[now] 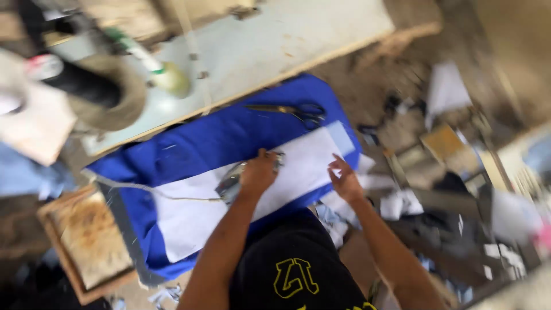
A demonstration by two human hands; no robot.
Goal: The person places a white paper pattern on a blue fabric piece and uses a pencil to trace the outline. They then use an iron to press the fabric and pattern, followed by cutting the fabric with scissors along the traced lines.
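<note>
While scraps (pixel 402 202) litter the floor, blue cloth (pixel 218 140) seemingly covers the board.

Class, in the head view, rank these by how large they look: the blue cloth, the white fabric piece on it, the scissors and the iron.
1. Blue cloth
2. White fabric piece
3. Scissors and iron: they look alike in size, and the left hand partly hides the iron, so no ranking.

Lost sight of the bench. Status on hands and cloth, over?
Left hand gripping the iron on the white fabric. Right hand open, flat on the fabric edge. Scissors lie apart on the blue cloth.
</note>
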